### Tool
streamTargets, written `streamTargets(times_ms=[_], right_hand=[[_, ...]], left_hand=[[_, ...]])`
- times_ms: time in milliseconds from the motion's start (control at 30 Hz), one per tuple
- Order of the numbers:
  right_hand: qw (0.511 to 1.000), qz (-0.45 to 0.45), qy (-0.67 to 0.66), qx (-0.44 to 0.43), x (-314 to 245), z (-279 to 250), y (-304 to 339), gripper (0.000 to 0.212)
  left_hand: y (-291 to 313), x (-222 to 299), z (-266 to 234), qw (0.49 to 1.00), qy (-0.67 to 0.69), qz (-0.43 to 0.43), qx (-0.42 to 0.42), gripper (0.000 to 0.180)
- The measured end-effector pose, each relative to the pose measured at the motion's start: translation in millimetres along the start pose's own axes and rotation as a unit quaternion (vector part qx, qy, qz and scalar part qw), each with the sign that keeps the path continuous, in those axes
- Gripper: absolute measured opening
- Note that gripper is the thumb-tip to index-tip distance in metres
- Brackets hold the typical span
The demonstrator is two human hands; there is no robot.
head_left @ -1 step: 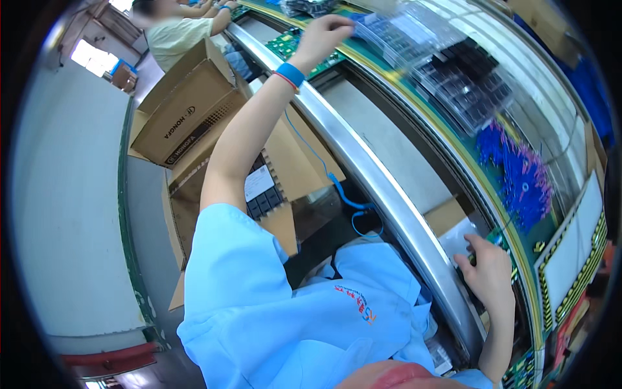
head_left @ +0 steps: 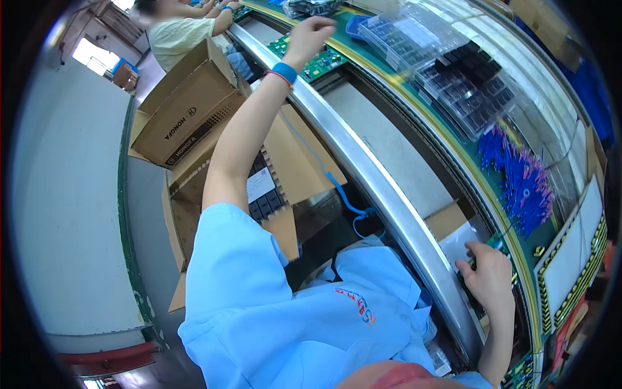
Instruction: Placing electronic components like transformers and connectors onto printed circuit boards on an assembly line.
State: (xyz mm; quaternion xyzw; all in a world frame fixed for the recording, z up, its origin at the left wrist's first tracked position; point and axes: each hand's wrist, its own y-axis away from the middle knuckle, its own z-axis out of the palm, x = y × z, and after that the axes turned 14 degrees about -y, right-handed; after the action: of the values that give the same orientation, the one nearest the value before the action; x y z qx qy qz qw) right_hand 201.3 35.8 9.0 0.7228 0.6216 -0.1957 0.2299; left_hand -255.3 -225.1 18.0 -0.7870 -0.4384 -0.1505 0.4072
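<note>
My left hand (head_left: 310, 42), with a blue wristband (head_left: 284, 72), is raised over the far part of the bench above a green circuit board (head_left: 322, 65). Its fingers are bent and pressed together; whatever they may hold is too small to make out. Beyond the fingertips sits a blue tray (head_left: 354, 27). On the near right, my right hand (head_left: 489, 275) hovers at the bench rail with thumb and forefinger apart. Next to it is another green circuit board (head_left: 497, 242), partly covered by the hand, and a white sheet (head_left: 461, 241).
Clear plastic trays (head_left: 395, 39) and a tray of black parts (head_left: 463, 91) stand along the bench. Blue wires (head_left: 518, 185) lie in a bundle nearer me. An opened carton (head_left: 175, 207) stands on my left. A co-worker (head_left: 175, 35) sits at the far left.
My left hand has drawn back slightly to the left, away from the blue tray and toward the circuit board. My right hand has barely shifted.
</note>
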Motion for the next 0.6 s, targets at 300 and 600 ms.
streamTargets(times_ms=[300, 600], right_hand=[[0.973, 0.228, 0.024, -0.034, 22.3, -15.5, 33.0, 0.031], [0.934, 0.347, 0.046, 0.064, 51.5, -18.5, 92.2, 0.029]], left_hand=[[-38.6, -229.4, -33.4, 0.928, -0.294, -0.201, 0.107, 0.042], [-76.7, -258.6, -53.3, 0.951, -0.215, -0.176, -0.139, 0.041]])
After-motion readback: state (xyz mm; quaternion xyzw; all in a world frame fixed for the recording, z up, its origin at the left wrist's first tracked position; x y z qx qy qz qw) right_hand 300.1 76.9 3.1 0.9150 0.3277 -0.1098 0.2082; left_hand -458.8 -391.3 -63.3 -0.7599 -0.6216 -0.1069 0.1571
